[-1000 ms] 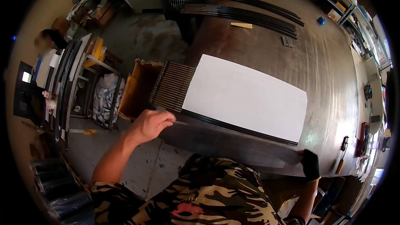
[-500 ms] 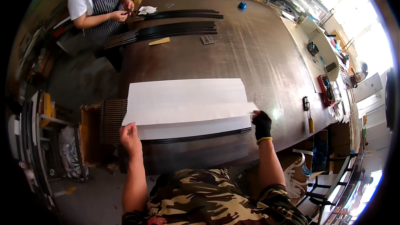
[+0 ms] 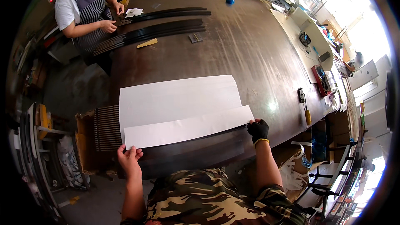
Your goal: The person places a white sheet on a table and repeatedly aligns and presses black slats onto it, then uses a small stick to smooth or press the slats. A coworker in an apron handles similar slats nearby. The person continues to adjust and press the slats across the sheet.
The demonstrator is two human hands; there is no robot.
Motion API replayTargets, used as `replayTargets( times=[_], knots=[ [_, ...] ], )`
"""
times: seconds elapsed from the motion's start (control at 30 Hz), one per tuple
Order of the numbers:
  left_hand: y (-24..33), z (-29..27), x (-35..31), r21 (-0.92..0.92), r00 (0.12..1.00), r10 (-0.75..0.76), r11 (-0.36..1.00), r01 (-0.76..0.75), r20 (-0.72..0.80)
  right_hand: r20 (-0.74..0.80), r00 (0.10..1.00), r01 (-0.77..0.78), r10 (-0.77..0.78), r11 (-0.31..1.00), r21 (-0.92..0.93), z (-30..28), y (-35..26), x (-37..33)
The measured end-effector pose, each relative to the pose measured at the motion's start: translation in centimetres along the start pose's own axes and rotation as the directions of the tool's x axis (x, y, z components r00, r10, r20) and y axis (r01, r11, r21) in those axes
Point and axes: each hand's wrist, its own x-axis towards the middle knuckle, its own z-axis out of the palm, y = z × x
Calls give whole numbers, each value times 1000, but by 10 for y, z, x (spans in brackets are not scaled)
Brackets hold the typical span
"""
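Observation:
A long white paper strip (image 3: 187,128) stretches between my two hands, over the near part of a larger white sheet or stack of sheets (image 3: 179,96). My bare left hand (image 3: 130,158) pinches its near left corner, thumb on top. At the other end, my right hand (image 3: 258,131), in a black fingerless glove with a yellow cuff, grips the near right corner. A dark thin bar (image 3: 204,138) shows along the strip's near edge; the strip hides part of it. Whether the strip touches the bar, I cannot tell.
Black bars (image 3: 166,29) lie across the far left of the brown table (image 3: 258,58), near a yellow wedge (image 3: 147,43). Across the table stands a person in a striped apron (image 3: 93,8). A cardboard box with dark rods (image 3: 107,128) adjoins the left edge. A yellow-handled tool (image 3: 307,114) lies right.
The white strip has come toward me and lies tilted, its right end farther away. My left hand moved nearer; my right moved slightly nearer. The other person's hands have drawn apart.

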Motion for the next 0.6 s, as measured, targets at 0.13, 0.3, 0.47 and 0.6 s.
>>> replayTargets(
  times=[0.13, 0.3, 0.47, 0.6],
  knots=[
    [2, -7, -4, 5, 999, -20, 1000, 20, -48, 52, 997, 55, -49, 990, -132, -11, 16, 3],
    [6, -19, 0, -7, 997, 10, 1000, -11, -76, 185, 951, 305, -248, 851, -427, -27, 35, 8],
    [11, -23, 3, -32, 996, 34, 999, -37, -84, 267, 930, 359, -254, 789, -499, -25, 31, 2],
    [13, -24, 4, -9, 997, 55, 998, -56, -58, 278, 926, 368, -256, 776, -513, -25, 31, 1]
  ],
)
